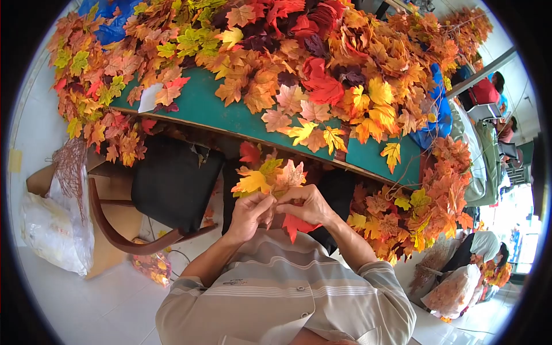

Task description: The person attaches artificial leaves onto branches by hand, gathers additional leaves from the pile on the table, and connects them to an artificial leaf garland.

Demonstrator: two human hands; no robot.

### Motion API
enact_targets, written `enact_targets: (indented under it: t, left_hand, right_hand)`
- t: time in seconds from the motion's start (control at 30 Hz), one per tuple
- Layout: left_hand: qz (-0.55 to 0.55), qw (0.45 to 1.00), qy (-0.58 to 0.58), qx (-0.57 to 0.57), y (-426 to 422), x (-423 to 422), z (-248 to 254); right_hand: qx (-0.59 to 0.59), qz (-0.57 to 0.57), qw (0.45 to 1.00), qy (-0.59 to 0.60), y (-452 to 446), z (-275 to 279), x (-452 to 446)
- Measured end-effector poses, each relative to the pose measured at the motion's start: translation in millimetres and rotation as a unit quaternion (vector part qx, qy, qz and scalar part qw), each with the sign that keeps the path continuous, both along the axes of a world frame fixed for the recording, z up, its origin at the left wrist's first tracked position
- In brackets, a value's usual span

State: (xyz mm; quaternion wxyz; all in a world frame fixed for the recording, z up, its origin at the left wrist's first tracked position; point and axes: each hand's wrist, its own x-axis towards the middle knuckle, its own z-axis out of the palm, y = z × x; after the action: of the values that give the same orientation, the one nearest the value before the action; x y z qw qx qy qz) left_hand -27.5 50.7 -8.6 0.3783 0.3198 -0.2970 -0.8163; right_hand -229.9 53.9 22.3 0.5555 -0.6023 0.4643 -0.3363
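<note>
My left hand (252, 215) and my right hand (306, 204) meet in front of my chest, fingertips pinched close together. Between them they hold a small spray of artificial maple leaves (253, 181), with yellow, orange, pinkish and red leaves fanning out beyond the fingers. A red leaf (298, 225) hangs below my right hand. The stems at the fingertips are too small to make out. Just past the hands, loose yellow and pink artificial leaves (303, 132) lie on the green table (198, 95) near its front edge.
Heaps of autumn-coloured leaves (345, 57) cover much of the table. Leafy branches (443, 184) hang at its right end. A black-seated wooden chair (172, 184) stands left, beside a white plastic bag (57, 224). Other people (489, 92) sit farther off at right.
</note>
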Motion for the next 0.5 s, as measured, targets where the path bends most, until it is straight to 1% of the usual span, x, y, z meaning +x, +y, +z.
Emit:
enact_targets:
  t: [0.07, 0.13, 0.23, 0.33, 0.37, 0.4, 0.43, 0.47, 0.5]
  left_hand:
    - [-0.021, 0.999, -0.027, -0.017, -3, 1, 3]
    - [-0.028, 0.999, -0.028, -0.025, -4, 3, 3]
    - [-0.026, 0.999, -0.022, -0.013, -5, 4, 7]
    - [-0.020, 0.999, -0.032, -0.001, -4, 2, 14]
    - [-0.018, 0.999, -0.040, 0.001, -3, 2, 13]
    - [-0.017, 0.999, -0.048, 0.001, -3, 1, 12]
    - [-0.007, 1.000, -0.019, -0.001, -3, 2, 10]
    - [-0.008, 1.000, -0.025, -0.002, -2, 2, 9]
    - [-0.008, 1.000, -0.030, -0.004, -1, 1, 10]
  right_hand:
    - [-0.022, 0.014, 1.000, 0.009, 0, 0, -1]
    - [-0.053, 0.028, 0.998, 0.018, 1, 1, 0]
    - [-0.059, 0.036, 0.997, 0.043, 1, 3, -2]
    - [-0.049, 0.030, 0.998, 0.021, 2, -3, -1]
    - [-0.078, 0.033, 0.996, 0.028, 3, -3, 0]
    - [-0.065, 0.020, 0.998, 0.018, 4, -4, 1]
    - [-0.054, 0.007, 0.998, 0.008, 5, -5, 3]
    - [-0.043, -0.007, 0.999, -0.003, 5, -5, 5]
    - [-0.060, 0.003, 0.998, 0.008, 5, -2, 4]
